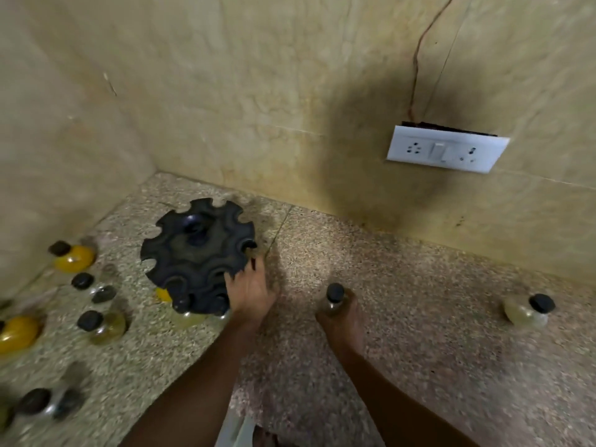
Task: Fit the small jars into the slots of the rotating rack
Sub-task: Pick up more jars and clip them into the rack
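Note:
A black rotating rack [196, 253] with notched slots round its rim stands on the speckled stone counter [403, 285] near the corner. Black-capped jars hang in its near lower slots, one with yellow contents [163, 294]. My left hand [250, 291] touches the rack's right rim, fingers reaching up to it. My right hand [338, 317] grips a small black-capped glass jar [334, 293], held upright just above the counter to the right of the rack. Several more black-capped jars lie loose at the left, among them a yellow one [73, 258] and an olive one [106, 327].
One jar with pale contents [529, 309] stands alone at the far right of the counter. A white socket and switch plate [446, 151] hangs on the tiled back wall. Walls close the counter at the back and left.

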